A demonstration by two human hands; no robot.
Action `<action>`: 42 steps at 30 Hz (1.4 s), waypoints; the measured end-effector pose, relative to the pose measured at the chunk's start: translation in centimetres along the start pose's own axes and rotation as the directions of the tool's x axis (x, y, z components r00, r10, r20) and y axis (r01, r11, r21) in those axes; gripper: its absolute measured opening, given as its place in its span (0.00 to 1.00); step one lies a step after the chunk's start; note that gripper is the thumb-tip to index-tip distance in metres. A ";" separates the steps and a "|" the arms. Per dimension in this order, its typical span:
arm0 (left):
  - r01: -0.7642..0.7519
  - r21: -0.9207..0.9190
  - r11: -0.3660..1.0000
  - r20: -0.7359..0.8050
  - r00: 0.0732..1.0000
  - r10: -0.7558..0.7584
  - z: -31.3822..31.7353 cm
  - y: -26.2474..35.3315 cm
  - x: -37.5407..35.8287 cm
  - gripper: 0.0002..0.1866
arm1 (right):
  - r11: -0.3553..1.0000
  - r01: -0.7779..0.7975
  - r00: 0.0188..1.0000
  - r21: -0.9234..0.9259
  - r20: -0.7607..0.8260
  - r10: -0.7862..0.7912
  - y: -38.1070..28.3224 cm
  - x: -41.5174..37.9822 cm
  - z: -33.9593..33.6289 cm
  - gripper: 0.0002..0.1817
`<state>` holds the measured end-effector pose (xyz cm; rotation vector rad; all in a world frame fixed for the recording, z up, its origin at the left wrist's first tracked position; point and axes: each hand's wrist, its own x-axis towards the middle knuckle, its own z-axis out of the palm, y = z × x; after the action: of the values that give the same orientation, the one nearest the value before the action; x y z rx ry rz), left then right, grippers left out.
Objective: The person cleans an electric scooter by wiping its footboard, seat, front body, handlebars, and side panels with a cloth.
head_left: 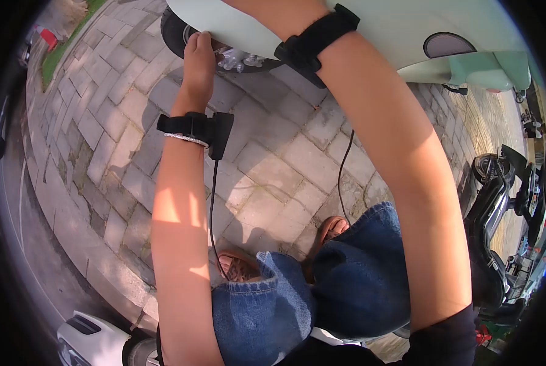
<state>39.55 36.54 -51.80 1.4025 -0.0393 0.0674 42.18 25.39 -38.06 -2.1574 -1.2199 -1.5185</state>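
Observation:
At the top of the head view, my left hand (199,55) reaches to a dark wheel (174,30) under a pale green body panel (389,30). Its fingers are bent, and whatever lies under them is hidden. Just to its right, clear shiny knobbed pieces (239,60) show at the wheel. A black strap with a cable (193,127) is round my left wrist. My right forearm (395,134) crosses the panel, with a black strap (318,39) at the wrist; my right hand is beyond the top edge of the view.
Grey paving (267,165) lies below, with my sandalled feet and denim-covered knees (358,274) on the near side. A black scooter (492,213) stands at the right. A white vehicle (93,338) is at the lower left, beside a road.

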 end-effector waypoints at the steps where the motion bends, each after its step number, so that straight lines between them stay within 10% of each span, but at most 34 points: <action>1: -0.015 0.010 1.000 0.008 1.000 0.015 0.2 0.3 0.0 0.17 | 0.959 -0.172 0.962 0.225 0.246 0.115 -0.2 -2.0 1.3 0.11; 3: 0.107 -0.045 0.993 -0.060 0.992 -0.109 0.2 0.0 0.1 0.16 | 1.000 0.007 0.949 -0.009 0.315 -0.004 -1.6 -4.4 2.0 0.27; 11: 0.043 -0.145 0.989 0.092 0.995 -0.030 -0.5 -1.2 -0.1 0.18 | 0.991 0.110 0.937 -0.072 0.342 -0.079 -3.3 -12.3 -0.9 0.16; 16: 0.029 -0.120 0.992 0.081 0.997 -0.019 -0.3 -1.6 0.5 0.14 | 0.901 -0.395 0.916 -0.180 -0.010 0.400 0.4 -2.1 -1.2 0.17; 19: -0.028 -0.155 0.988 0.089 0.995 0.042 -0.1 -1.8 0.3 0.13 | 0.910 -0.381 0.915 -0.163 -0.208 0.346 1.5 0.3 3.5 0.12; 21: 0.010 -0.203 0.979 0.049 0.999 0.000 -0.1 -2.1 0.5 0.17 | 0.970 -0.021 0.998 -0.243 0.045 0.033 1.1 -0.7 4.3 0.12; 29: -0.027 -0.228 0.973 -0.009 1.000 0.026 0.3 -2.0 -0.3 0.12 | 0.990 0.106 0.895 -0.092 0.443 -0.055 -2.6 -11.2 -3.1 0.06; 35: -0.006 -0.163 0.987 -0.081 0.997 -0.007 0.7 -2.1 0.1 0.12 | 0.970 0.019 0.855 -0.243 0.506 0.110 -1.8 -10.8 -6.1 0.08; 42: -0.001 -0.290 0.957 -0.009 1.000 -0.002 0.2 -2.6 0.8 0.11 | 0.934 -0.044 0.987 -0.355 0.130 0.096 1.2 -1.2 -1.5 0.11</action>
<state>40.57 35.96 -54.27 1.1078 -0.0395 0.0653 41.97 23.14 -38.13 -2.5482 -0.9546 -1.6802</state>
